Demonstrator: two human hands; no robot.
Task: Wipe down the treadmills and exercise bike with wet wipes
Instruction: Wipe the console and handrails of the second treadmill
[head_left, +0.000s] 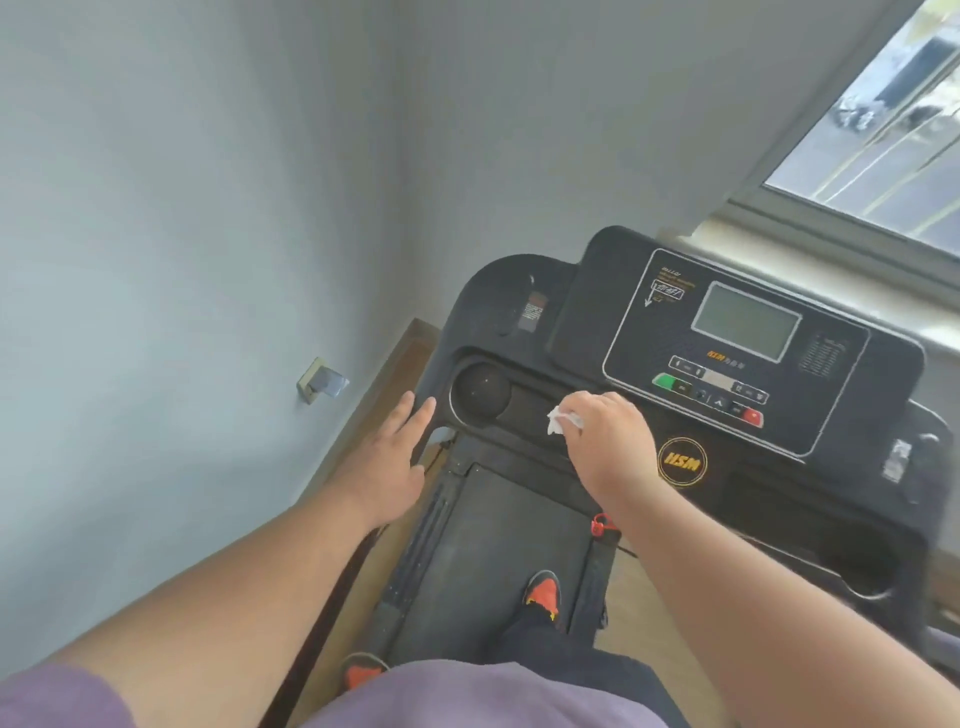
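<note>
Nearest to me I see a purple shirt (467, 691) at the bottom edge, and below it two orange-and-black shoes: one (543, 595) stands on the treadmill belt (498, 545), the other (361, 670) sits at the belt's left edge. Both my bare forearms reach forward over the belt. My left hand (389, 467) lies flat with fingers straight and lightly spread, its fingertips resting on the left end of the black treadmill (857, 519) console, just beside the round cup holder (480, 389). My right hand (608, 441) is curled round a crumpled white wipe (558, 418), pressing it onto the console tray just right of the cup holder and below the control panel (737, 358). A red safety clip (601, 525) hangs under my right wrist. Right of that hand sits a round yellow logo (681, 461). The panel carries a grey screen (745, 322), a green button (665, 382) and a red button (753, 415). Beyond, a grey wall (208, 182) bears a socket (319, 382) at left, and a window (883, 119) is at upper right.
</note>
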